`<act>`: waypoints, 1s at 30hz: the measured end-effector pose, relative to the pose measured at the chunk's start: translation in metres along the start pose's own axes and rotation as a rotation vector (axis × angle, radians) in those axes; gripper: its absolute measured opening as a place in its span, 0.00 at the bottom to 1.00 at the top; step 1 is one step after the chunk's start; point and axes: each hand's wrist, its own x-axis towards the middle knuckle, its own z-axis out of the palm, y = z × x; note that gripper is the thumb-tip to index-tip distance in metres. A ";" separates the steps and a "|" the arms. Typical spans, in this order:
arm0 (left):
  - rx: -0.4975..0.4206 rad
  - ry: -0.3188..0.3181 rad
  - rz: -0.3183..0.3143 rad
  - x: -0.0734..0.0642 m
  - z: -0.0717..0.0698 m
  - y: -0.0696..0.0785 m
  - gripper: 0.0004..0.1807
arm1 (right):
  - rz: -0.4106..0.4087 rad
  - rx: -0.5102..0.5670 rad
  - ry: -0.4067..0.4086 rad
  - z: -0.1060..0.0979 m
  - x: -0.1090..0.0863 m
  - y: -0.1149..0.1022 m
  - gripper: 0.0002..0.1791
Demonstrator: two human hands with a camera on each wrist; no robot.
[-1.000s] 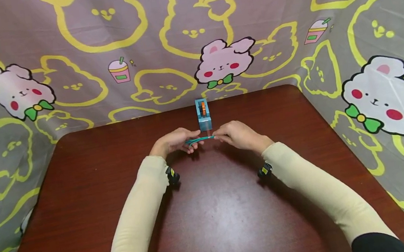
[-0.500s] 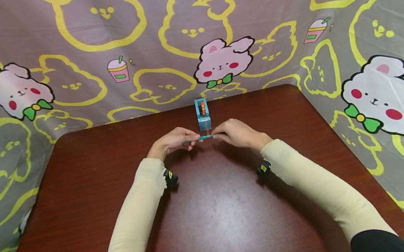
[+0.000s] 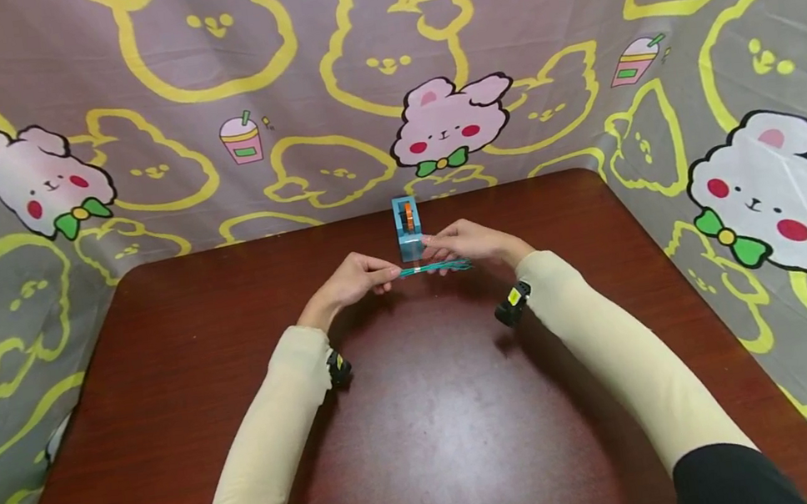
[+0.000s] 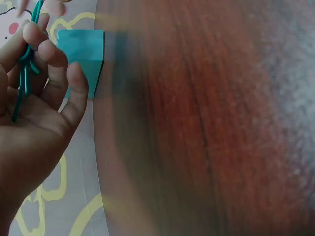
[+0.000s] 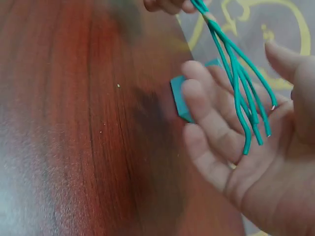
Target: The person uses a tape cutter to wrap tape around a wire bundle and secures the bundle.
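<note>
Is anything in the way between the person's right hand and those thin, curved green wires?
Nothing that I can see. The thin, curved green wires have their loose ends right by the inside of the person's right hand. The light-blue, box-shaped tape dispenser is beyond that hand, not in between.

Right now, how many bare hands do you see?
2: the person's left hand pinches the bundle of thin green strands; the right hand is beside their loose ends.
</note>
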 end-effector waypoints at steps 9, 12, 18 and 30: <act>-0.010 0.061 0.050 0.000 0.008 -0.001 0.11 | 0.290 0.273 -0.226 -0.002 0.010 0.014 0.32; -0.018 0.063 0.048 0.000 0.009 0.000 0.11 | 0.309 0.336 -0.261 -0.002 0.009 0.016 0.30; -0.024 0.073 0.046 -0.001 0.010 0.001 0.11 | 0.269 0.391 -0.263 -0.003 0.007 0.016 0.29; -0.012 0.069 0.101 -0.001 0.009 0.001 0.09 | 0.152 0.469 -0.272 -0.005 0.004 0.015 0.29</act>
